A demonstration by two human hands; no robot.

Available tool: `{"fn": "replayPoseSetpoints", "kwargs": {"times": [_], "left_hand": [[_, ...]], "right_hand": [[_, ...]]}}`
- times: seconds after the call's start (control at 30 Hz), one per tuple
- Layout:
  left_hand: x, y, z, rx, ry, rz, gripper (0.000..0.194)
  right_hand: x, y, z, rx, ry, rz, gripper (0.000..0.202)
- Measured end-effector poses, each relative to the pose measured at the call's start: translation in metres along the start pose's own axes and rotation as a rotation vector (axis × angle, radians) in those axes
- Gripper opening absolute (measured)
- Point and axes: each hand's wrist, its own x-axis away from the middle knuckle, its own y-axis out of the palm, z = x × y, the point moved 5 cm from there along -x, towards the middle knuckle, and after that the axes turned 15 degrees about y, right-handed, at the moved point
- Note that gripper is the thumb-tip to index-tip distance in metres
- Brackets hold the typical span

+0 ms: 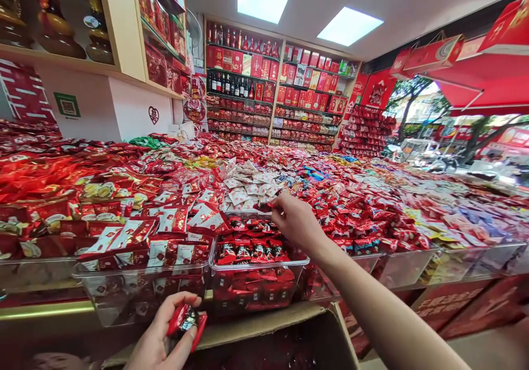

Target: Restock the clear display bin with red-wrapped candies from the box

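Head view: the left hand (pixel 151 342) pinches a red, shiny wrapped packet (pixel 178 320) between thumb and bent fingers; whether there is more than one wrapper in that grip I cannot tell. It sits in front of and below the clear plastic bin (pixel 256 266), off toward its left corner, clear of the rim and near the raised flap of the open cardboard box (pixel 264 326). Inside the bin, similar red and black packets (pixel 260 251) stand side by side, their row running left to right, parallel to the front rim.

The right hand (pixel 300 224) is the nearer one to that row: it comes in from the right, above the bin's far right part, with thumb and fingers curled close together. A bit of red shows at its fingertips, but I can't tell whether they grip it. Seen from the left hand, the row lies forward and to the right; seen from the right hand, just nearer the body and to the left. White packets (pixel 250 185) are heaped behind the bin.
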Motion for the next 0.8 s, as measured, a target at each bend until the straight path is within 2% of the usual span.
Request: {"fn": "replayPoseSetpoints", "kwargs": {"times": [0.13, 0.23, 0.37, 0.5, 0.6, 0.7, 0.73, 0.8], "left_hand": [[0.0, -0.009, -0.017, -0.002, 0.02, 0.023, 0.029], [0.002, -0.007, -0.02, 0.031, 0.026, 0.021, 0.03], [0.004, -0.006, -0.019, 0.131, 0.011, 0.1, 0.037], [0.005, -0.004, -0.022, 0.237, -0.02, 0.133, 0.044], [0.005, -0.005, -0.026, 0.259, -0.059, 0.106, 0.04], [0.007, -0.002, -0.02, 0.354, -0.113, 0.046, 0.037], [0.008, 0.0, -0.015, 0.411, -0.128, 0.041, 0.036], [0.01, 0.006, -0.002, 0.541, -0.158, 0.04, 0.038]], "right_hand": [[-0.033, 0.042, 0.005, 0.325, 0.017, -0.192, 0.017], [-0.038, 0.066, 0.006, 0.39, 0.015, -0.261, 0.023], [-0.035, 0.083, 0.009, 0.417, 0.005, -0.312, 0.027], [-0.032, 0.093, 0.014, 0.426, -0.04, -0.391, 0.022], [-0.03, 0.087, 0.013, 0.412, -0.053, -0.422, 0.017], [-0.015, 0.059, -0.002, 0.328, -0.062, -0.352, 0.019], [-0.005, 0.047, -0.01, 0.237, -0.072, -0.31, 0.021], [0.022, 0.022, -0.029, -0.141, -0.09, -0.263, 0.022]]}}
